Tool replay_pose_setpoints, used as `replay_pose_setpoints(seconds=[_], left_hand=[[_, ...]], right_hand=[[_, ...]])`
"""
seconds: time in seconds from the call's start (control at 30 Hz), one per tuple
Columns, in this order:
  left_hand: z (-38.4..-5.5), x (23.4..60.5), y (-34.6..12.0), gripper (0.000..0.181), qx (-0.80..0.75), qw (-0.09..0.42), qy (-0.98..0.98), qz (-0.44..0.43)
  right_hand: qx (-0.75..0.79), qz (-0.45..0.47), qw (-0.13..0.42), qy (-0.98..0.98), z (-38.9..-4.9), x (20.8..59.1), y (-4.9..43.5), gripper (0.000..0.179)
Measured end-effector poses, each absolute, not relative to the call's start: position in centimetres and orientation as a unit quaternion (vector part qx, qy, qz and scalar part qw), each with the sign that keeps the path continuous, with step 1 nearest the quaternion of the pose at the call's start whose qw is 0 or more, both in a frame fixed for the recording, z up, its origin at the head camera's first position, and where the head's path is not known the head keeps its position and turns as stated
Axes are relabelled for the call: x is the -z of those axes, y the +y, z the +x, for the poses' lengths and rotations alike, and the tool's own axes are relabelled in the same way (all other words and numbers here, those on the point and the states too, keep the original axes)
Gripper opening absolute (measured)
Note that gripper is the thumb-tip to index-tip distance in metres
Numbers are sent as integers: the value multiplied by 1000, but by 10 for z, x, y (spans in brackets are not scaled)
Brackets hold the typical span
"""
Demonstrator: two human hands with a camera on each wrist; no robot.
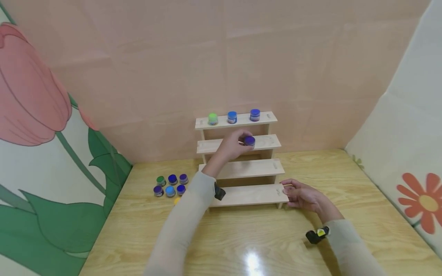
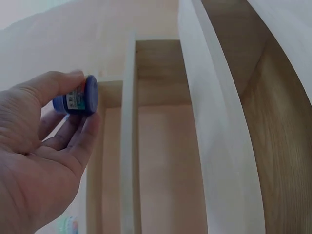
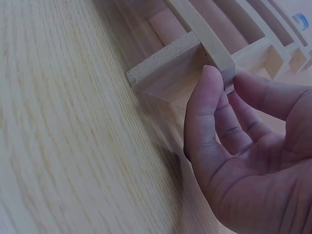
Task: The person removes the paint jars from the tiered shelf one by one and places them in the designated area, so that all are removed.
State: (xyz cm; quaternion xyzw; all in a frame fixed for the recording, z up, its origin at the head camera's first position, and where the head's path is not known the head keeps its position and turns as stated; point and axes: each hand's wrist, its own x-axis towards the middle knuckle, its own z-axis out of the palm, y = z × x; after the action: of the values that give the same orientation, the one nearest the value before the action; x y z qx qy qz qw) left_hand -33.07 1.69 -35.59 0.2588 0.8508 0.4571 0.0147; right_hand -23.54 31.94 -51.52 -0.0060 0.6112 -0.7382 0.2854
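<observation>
- Left hand (image 1: 230,145), nearer: pinching the purple-lidded jar (image 1: 249,141), lid up, at the right half of the second-highest board (image 1: 208,146); contact unclear.
- Right hand (image 1: 305,197): pinching the lowest board's (image 1: 248,194) right end.

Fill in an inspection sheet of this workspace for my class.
Surface: wood-grain tabletop, with a bright reflection toward the front.
Job's things: four-tier wooden rack; three lidded jars on its top tier; six more jars on the tabletop to its left, with a yellow thing partly hidden by the left sleeve.
Clutter: nothing seen.
Grips: left grip pinches a dark-lidded jar; right grip holds the right end of the rack's lowest tier.
Cables: nothing seen.
Surroundings: pinkish backdrop behind; flower-decorated panels at both sides.
</observation>
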Motion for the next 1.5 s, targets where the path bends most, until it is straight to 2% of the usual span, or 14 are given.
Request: replay_pose_setpoints(seconds=[0.27,0.8,1.27,1.5], left_hand=[[-310,354,-13,45,-439,12,865,244],[-288,370,-75,40,-463,19,860,215],[-267,393,-137,36,-446,-2,876,186],[-253,402,-160,39,-430,17,889,156]], right_hand=[[740,-8,290,606,-235,515,323,25],[742,-11,289,605,-235,515,323,27],[740,8,290,607,-239,516,318,26],[739,-1,289,609,-238,517,319,25]])
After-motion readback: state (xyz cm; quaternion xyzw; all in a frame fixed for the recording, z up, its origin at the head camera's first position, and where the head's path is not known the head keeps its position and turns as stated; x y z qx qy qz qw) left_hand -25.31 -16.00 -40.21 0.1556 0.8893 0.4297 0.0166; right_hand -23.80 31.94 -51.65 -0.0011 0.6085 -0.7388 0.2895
